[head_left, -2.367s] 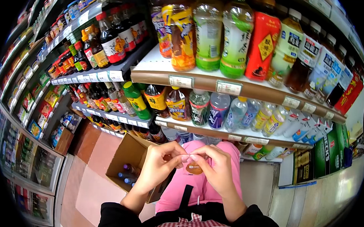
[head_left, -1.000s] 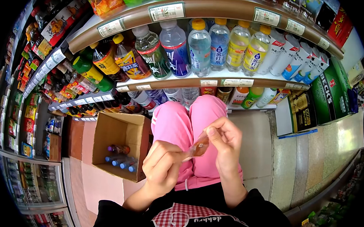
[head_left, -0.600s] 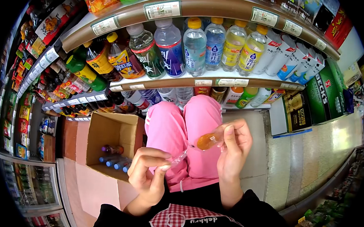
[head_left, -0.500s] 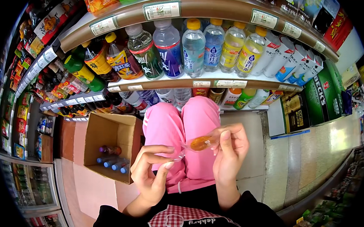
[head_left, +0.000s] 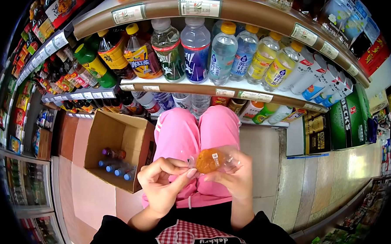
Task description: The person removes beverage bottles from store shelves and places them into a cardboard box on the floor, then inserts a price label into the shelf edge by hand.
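Note:
A round golden-brown snack in a clear plastic wrapper is held above my lap, a small white label on its front. My left hand pinches the wrapper's left end between thumb and fingers. On the other side, my right hand grips the right part of the same wrapper, its thumb across the lower edge. Below both hands are my knees in pink trousers.
An open cardboard box with several bottles stands on the floor at my left. Ahead, a shelf edge carries rows of drink bottles. A green beer carton sits at the right, with packaged goods at the lower right.
The snack has turned its broad, labelled face toward me and shifted slightly left and down. My right hand has rotated and lowered, bringing the snack closer to my left fingertips. The view has shifted slightly.

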`<state>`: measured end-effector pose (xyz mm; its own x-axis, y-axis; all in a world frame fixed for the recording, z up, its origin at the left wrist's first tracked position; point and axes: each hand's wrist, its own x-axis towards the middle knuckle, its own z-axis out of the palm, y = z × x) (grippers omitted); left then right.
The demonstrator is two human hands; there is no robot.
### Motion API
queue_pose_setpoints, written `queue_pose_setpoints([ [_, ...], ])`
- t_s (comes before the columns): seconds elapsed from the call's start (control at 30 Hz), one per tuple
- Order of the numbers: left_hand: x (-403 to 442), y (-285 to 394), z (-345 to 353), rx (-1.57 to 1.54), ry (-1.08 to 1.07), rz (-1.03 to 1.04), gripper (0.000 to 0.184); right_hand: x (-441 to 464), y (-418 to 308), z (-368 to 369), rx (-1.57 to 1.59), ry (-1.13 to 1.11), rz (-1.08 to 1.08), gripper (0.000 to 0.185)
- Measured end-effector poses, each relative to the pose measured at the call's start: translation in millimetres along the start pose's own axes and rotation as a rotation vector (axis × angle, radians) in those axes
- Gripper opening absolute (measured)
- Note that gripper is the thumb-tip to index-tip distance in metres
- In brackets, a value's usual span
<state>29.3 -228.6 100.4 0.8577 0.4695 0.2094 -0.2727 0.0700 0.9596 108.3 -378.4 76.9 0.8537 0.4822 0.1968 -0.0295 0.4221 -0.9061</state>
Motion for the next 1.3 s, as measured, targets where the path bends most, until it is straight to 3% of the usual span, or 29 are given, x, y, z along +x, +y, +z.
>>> queue_pose_setpoints([
  [0.2, 2.8, 5.5, -7.0, -0.01, -0.016, -0.071, 0.019, -1.1, -5.1, -0.3, -0.083, -0.026, 0.182, 0.03],
  [0.4, 0.2, 9.6, -9.1, 0.126, -0.049, 0.005, 0.023, -6.3, -4.0, 6.1, -0.143, 0.056, 0.141, 0.023],
  [0.6, 0.1, 13.1, -13.5, 0.199, -0.161, 0.304, 0.024, -2.5, -15.4, 6.4, -0.437, -0.071, -0.132, 0.018],
  [0.7, -4.0, 14.3, -21.0, 0.199, -0.255, 0.664, 0.017, -3.8, -26.3, 18.6, -0.392, -0.097, -0.391, 0.021],
  [0.73, -9.7, 30.1, -41.9, 0.391, -0.397, 0.651, 0.029, -0.8, -33.8, 25.5, -0.425, -0.116, -0.521, 0.014],
  [0.83, -12.2, 66.8, -37.3, 0.32, -0.575, 0.629, 0.009, 7.0, -56.7, 19.4, -0.354, -0.393, -0.65, 0.006],
  [0.9, -19.4, 75.2, -21.5, 0.274, -0.451, 0.672, 0.015, -4.0, -41.5, 38.6, -0.206, -0.169, -0.803, 0.007],
  [1.03, -26.0, 62.7, -9.9, 0.101, -0.314, 0.817, 0.022, 0.5, -43.8, 51.8, -0.172, -0.122, -0.887, 0.007],
  [1.13, -18.2, 60.9, -8.1, 0.027, -0.341, 0.922, 0.026, -1.0, -38.2, 58.0, -0.086, -0.098, -0.94, 0.008],
  [1.23, -22.1, 57.9, -13.4, 0.021, -0.373, 0.919, 0.02, -6.8, -35.3, 66.3, -0.07, -0.001, -0.925, 0.009],
  [1.3, -27.8, 63.2, -17.7, -0.024, -0.372, 0.744, 0.015, -0.9, -40.3, 62.9, -0.047, -0.072, -0.918, 0.01],
])
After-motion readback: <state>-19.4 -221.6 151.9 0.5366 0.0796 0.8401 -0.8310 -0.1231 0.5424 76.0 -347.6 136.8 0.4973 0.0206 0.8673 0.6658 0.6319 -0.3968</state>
